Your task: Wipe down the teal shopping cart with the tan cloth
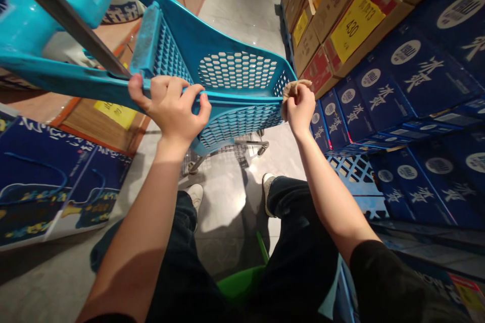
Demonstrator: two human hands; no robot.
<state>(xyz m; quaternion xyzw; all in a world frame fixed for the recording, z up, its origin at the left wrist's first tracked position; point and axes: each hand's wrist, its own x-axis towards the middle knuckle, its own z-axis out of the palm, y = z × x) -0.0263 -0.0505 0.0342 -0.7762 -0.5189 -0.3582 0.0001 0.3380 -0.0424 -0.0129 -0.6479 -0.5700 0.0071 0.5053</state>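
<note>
A turquoise plastic shopping cart (pixel 235 35) with honeycomb holes in its walls stands in front of me. My left hand (pixel 174 106) is closed over the near top rim of its basket, fingers curled onto the edge. At the basket's right-hand corner, my right hand (pixel 301 108) pinches a crumpled tan cloth (pixel 293 92) and presses it against the rim. Part of the cloth is hidden beneath my fingers. A grey metal bar (pixel 76 25) of the cart slants down to the rim beside my left hand.
Stacked blue cartons (pixel 382 86) and brown boxes (pixel 341 20) with a yellow price sign (pixel 354 25) line the right side. Blue gift boxes (pixel 60 176) stand at left. Between my legs is a green object (pixel 242 282), perhaps a stool. A cart wheel (pixel 262 148) rests on the tiled floor.
</note>
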